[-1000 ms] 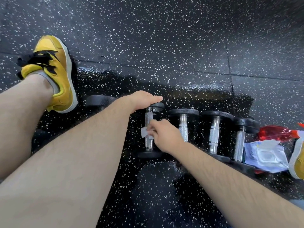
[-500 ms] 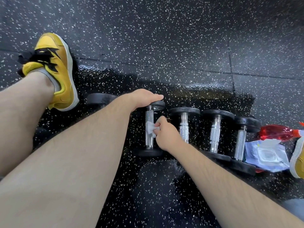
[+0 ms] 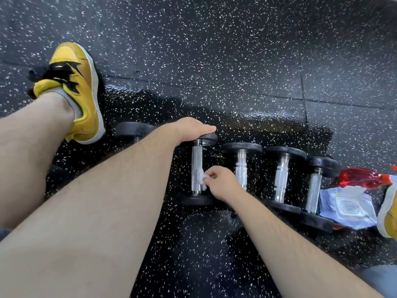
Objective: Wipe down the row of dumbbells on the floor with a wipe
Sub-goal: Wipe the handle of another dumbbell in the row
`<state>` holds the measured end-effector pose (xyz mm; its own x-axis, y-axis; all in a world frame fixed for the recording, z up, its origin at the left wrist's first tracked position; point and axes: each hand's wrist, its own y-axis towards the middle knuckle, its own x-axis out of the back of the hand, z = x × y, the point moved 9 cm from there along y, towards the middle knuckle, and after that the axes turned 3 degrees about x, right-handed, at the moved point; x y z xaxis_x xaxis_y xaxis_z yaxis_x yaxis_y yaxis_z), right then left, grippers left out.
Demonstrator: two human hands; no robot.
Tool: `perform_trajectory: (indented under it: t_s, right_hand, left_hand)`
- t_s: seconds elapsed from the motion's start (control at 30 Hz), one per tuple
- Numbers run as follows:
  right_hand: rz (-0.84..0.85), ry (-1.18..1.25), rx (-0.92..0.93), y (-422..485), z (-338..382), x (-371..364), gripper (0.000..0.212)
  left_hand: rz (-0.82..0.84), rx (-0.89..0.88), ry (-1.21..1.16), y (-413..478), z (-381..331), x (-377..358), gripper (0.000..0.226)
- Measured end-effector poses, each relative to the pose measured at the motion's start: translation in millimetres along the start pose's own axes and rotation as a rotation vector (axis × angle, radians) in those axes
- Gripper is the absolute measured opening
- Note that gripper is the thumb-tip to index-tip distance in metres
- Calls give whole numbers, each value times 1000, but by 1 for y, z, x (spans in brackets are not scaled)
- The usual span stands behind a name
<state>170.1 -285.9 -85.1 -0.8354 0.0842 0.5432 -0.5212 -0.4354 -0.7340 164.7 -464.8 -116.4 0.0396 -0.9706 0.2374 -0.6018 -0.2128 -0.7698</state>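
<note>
A row of black dumbbells with knurled chrome handles lies on the speckled black floor. My left hand (image 3: 189, 129) rests on the far head of one dumbbell (image 3: 196, 168), its fingers hidden over the edge. My right hand (image 3: 221, 182) pinches a small crumpled white wipe (image 3: 202, 179) against that dumbbell's handle, near its lower half. To the right lie three more dumbbells (image 3: 241, 166) (image 3: 282, 175) (image 3: 314, 188). Another dumbbell head (image 3: 133, 129) shows at the left, mostly hidden by my left forearm.
My yellow shoe (image 3: 79, 93) stands at the left of the row; another yellow shoe (image 3: 388, 214) is at the right edge. A pack of wipes (image 3: 348, 205) and a red spray bottle (image 3: 361, 177) lie just right of the last dumbbell.
My right hand slid the wipe up the handle and then back down toward its lower half. My left hand stayed on the far head.
</note>
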Motion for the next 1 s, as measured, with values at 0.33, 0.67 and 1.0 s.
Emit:
perform_trajectory:
  t_s: [0.33, 0.67, 1.0]
  right_hand:
    - [-95, -15, 26, -11, 7, 9, 10]
    - [-223, -223, 267, -14, 50, 14, 14]
    - [-45, -744, 582, -8, 94, -11, 26]
  left_hand:
    - [-9, 8, 17, 3, 1, 0, 63]
    - [-13, 8, 2, 0, 0, 1, 64]
    - [-18, 5, 27, 0, -2, 0, 67]
